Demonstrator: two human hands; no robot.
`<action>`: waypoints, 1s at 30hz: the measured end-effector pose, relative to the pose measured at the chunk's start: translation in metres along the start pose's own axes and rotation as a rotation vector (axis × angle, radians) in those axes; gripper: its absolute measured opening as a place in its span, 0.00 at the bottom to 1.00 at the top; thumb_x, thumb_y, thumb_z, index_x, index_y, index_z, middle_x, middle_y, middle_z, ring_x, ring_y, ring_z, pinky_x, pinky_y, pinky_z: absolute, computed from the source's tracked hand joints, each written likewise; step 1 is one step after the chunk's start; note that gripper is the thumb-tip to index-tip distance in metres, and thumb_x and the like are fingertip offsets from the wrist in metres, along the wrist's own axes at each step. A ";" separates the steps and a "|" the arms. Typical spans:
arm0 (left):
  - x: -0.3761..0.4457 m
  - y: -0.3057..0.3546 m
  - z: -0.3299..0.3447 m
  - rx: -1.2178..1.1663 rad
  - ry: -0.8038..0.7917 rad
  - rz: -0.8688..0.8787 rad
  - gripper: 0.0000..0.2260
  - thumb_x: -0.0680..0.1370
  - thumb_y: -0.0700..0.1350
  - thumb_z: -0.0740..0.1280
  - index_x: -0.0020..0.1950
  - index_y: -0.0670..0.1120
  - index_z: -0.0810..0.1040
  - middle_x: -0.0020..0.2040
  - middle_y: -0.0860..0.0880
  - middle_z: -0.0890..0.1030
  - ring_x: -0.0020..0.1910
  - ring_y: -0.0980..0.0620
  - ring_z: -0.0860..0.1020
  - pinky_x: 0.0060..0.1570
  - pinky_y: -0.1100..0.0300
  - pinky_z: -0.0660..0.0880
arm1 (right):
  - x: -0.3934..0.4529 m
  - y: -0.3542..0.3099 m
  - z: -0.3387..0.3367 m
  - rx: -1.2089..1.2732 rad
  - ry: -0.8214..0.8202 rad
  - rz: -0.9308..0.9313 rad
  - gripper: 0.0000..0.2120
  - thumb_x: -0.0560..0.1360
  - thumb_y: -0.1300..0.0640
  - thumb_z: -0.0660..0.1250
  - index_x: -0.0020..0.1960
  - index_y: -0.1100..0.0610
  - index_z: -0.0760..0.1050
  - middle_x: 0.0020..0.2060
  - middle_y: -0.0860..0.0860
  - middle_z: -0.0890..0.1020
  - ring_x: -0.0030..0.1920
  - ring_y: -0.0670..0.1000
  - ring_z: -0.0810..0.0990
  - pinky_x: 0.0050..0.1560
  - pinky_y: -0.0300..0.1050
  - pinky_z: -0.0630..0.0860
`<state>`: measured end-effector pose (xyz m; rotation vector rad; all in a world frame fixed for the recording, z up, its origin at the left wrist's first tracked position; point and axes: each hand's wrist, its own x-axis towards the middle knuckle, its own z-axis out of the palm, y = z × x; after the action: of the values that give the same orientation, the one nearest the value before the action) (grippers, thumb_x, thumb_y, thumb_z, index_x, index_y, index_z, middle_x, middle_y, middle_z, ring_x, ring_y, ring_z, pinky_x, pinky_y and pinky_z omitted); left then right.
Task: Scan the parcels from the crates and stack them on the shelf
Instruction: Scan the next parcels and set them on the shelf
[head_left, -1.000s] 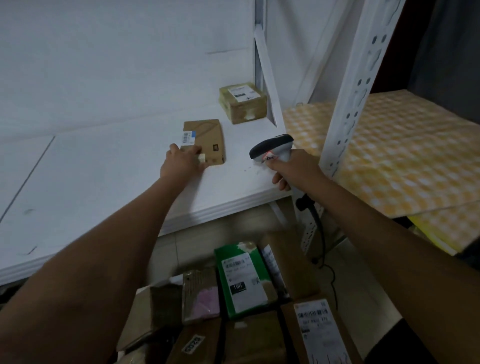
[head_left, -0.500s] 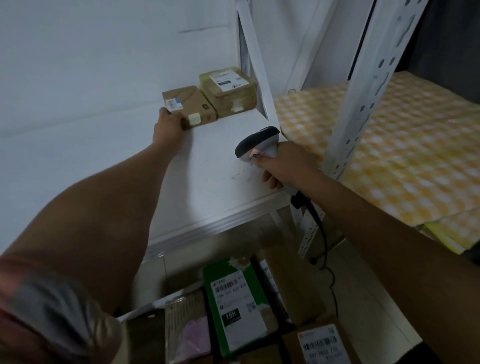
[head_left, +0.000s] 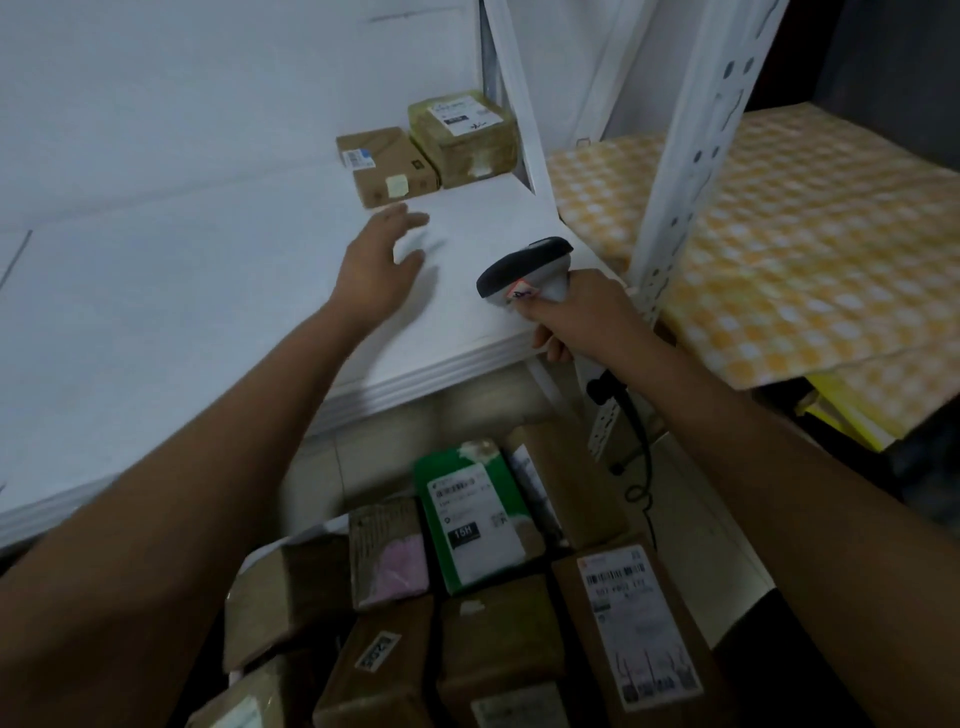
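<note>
Released since a moment ago, the flat brown parcel (head_left: 387, 167) lies on the shelf (head_left: 208, 291) beside a taped parcel (head_left: 464, 140).
Its long axis runs toward the wall; left hand (head_left: 376, 265) hovers spread and empty, right hand (head_left: 582, 317) grips the scanner (head_left: 524, 267) over crated parcels (head_left: 470, 519).

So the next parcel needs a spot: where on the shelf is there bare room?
The white shelf is bare left of the flat brown parcel and in front of it, around the left hand. The back right corner is crowded: the taped parcel sits against the flat one.
</note>
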<state>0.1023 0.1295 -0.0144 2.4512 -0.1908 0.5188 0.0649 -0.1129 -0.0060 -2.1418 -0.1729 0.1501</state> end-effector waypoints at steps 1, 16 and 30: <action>-0.021 0.008 -0.002 -0.051 0.019 0.016 0.16 0.80 0.39 0.66 0.69 0.45 0.76 0.72 0.46 0.73 0.70 0.49 0.72 0.70 0.56 0.68 | -0.011 0.000 0.000 0.007 -0.002 0.000 0.16 0.76 0.49 0.69 0.39 0.63 0.80 0.31 0.55 0.84 0.26 0.50 0.80 0.31 0.42 0.77; -0.283 -0.005 0.016 0.011 -0.357 -0.691 0.25 0.81 0.48 0.67 0.76 0.44 0.66 0.72 0.37 0.69 0.64 0.38 0.75 0.63 0.47 0.74 | -0.140 0.041 0.040 -0.199 -0.076 -0.015 0.16 0.77 0.43 0.68 0.36 0.52 0.74 0.26 0.47 0.79 0.22 0.40 0.77 0.30 0.36 0.72; -0.303 0.031 0.013 0.141 -0.890 -0.554 0.30 0.79 0.61 0.64 0.77 0.49 0.65 0.77 0.42 0.64 0.74 0.42 0.65 0.72 0.51 0.65 | -0.164 0.079 0.062 -0.187 -0.161 0.094 0.22 0.76 0.41 0.68 0.39 0.60 0.79 0.29 0.55 0.83 0.29 0.52 0.83 0.37 0.47 0.81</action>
<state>-0.1780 0.1009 -0.1312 2.5482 0.1785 -0.8303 -0.1019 -0.1343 -0.0994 -2.3259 -0.1862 0.3740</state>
